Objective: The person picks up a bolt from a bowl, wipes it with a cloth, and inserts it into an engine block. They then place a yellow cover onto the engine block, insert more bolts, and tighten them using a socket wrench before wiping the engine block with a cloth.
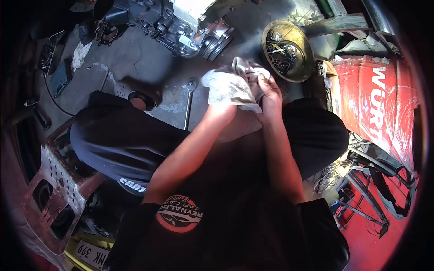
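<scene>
A crumpled whitish rag [237, 83] with grey stains is held up between my two hands, above the floor in front of my crossed legs. My right hand [271, 92] grips its right side, the thumb pressed against the cloth. Folds of the rag cover most of my left hand [222, 110], which holds it from below with the fingers out of sight. Whether anything is wrapped inside the rag cannot be seen. On the floor left of the hands lies a long-handled ratchet wrench [188, 101], touched by neither hand.
An engine [169, 29] with a grooved pulley [219, 45] stands ahead. A yellowish metal basin [304, 40] holds many bolts. At the right are a red plastic-wrapped bundle [361, 90] and tangled wires [330, 177]. A rusty metal frame [61, 178] lies at the left.
</scene>
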Demonstrator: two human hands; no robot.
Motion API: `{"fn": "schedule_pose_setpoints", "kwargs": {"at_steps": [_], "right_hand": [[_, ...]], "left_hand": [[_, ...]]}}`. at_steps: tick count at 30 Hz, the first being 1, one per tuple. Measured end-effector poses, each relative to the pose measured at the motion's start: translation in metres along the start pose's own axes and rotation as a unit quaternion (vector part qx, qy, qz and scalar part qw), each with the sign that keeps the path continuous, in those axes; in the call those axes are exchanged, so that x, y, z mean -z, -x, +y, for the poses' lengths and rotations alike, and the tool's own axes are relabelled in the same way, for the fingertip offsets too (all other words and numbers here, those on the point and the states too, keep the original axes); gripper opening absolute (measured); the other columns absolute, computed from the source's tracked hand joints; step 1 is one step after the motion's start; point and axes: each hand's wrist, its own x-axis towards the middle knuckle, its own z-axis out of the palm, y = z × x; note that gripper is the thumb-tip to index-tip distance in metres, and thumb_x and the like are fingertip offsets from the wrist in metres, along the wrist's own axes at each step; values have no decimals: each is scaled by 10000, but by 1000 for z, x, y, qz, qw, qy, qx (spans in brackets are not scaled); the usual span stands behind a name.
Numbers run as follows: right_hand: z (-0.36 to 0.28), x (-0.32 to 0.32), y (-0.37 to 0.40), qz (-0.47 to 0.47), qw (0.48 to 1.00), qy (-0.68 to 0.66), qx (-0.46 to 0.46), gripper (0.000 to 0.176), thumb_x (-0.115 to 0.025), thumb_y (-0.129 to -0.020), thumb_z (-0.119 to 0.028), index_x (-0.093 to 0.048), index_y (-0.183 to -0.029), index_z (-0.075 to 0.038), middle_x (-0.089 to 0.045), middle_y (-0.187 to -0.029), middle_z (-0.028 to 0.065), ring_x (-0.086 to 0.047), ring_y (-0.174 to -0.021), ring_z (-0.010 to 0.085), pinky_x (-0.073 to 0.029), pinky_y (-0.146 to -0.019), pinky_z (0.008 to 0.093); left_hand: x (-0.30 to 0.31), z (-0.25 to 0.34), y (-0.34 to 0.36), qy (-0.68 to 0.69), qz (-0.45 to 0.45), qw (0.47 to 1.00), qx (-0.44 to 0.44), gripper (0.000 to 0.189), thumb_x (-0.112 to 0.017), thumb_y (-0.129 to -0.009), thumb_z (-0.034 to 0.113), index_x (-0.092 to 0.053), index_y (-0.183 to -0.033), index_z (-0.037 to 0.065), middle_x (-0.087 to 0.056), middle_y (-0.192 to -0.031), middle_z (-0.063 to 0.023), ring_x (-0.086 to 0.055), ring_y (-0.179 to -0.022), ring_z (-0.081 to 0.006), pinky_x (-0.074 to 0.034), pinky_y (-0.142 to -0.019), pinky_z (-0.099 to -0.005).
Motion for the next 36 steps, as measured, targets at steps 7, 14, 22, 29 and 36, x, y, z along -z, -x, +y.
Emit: {"fn": "schedule_pose_setpoints", "kwargs": {"at_steps": [7,14,22,29,36], "right_hand": [[8,6,11,-5,983,153,102,187,-550,-999,-111,-658,-1068,26,-656,-1052,59,-600,-918,94,-466,-848,242],[-29,-2,14,-199,924,291,150,241,-551,-931,-42,-609,-1151,39,-618,-1092,91,-581,-1017,146,-458,-924,302],[-15,3,24,-115,889,442,-5,302,-533,-1016,-218,-590,-1190,23,-666,-1099,154,-612,-1025,180,-469,-905,320],[-1,6,42,-90,961,259,-25,461,-372,-1076,-322,-573,-1239,60,-655,-1162,102,-614,-1048,169,-484,-908,285],[-4,4,48,-139,774,557,267,306,-437,-1045,-213,-561,-1145,48,-657,-941,150,-632,-832,229,-494,-750,358]], "left_hand": [[5,21,3,29,16,999,0,249,-559,-990,155,-535,-1212,44,-591,-1158,-72,-588,-1065,-166,-512,-918,-330],[43,5,-3,47,-87,995,-8,327,-557,-987,115,-484,-1299,52,-584,-1218,-73,-584,-1107,-184,-513,-943,-347],[5,32,13,-590,-111,743,-296,322,-542,-885,258,-568,-1127,48,-591,-1051,-114,-583,-974,-266,-463,-847,-417],[-25,59,33,-785,-224,534,-218,402,-672,-763,279,-624,-1099,64,-622,-1015,-145,-605,-970,-319,-479,-863,-450],[13,32,36,-371,-45,927,7,309,-624,-908,214,-596,-1153,28,-651,-1094,-130,-620,-1035,-241,-499,-894,-388]]}}
